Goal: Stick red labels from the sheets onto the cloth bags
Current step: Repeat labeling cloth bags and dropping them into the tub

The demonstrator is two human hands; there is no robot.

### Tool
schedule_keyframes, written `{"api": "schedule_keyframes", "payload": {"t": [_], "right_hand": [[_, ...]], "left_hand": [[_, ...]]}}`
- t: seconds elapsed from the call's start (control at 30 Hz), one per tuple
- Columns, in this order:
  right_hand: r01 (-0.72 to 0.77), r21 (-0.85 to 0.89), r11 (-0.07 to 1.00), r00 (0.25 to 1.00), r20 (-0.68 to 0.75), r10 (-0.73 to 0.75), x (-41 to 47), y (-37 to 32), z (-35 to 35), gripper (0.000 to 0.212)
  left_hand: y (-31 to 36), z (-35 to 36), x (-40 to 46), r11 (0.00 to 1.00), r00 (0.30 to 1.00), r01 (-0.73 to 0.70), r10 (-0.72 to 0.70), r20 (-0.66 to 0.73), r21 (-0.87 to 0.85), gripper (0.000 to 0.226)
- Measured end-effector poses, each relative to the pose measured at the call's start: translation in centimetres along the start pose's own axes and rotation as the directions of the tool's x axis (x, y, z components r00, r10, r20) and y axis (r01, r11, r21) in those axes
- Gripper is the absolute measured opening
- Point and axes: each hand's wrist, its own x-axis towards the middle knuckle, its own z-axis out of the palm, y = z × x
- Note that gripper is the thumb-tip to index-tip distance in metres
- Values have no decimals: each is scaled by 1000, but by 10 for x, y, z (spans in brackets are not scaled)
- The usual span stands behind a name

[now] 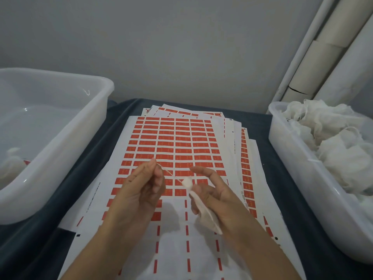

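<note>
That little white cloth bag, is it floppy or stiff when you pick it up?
Probably floppy: the small white cloth bag droops limp from the right hand. Likely very light, since the left hand pinches only its thin string.

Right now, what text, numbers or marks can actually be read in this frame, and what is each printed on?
"14458-56", roughly; blurred, uncertain: vertical print on the right margin of the top label sheet.
Vertical black line on that sheet's left margin: too blurred to read.
Pale print on the red labels: too small to read.
The bins and the cloth bag show none.
</note>
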Motion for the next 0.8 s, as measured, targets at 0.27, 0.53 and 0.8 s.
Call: {"api": "schedule_keyframes", "payload": {"t": [0.27, 0.53, 0.8], "right_hand": [[-210, -528, 823, 810, -566, -156, 8, 13, -41, 32], [-343, -313, 885, 799, -593, 100, 16, 10, -58, 57], [-265, -101, 959, 833, -525, 175, 6, 6, -58, 57]], "left_hand": [[6, 2, 1, 982, 986, -150, 141, 85, 117, 31], [-22, 19, 22, 406, 955, -268, 229, 187, 874, 25], [-45, 20, 36, 152, 966, -214, 178, 186, 965, 42]]}}
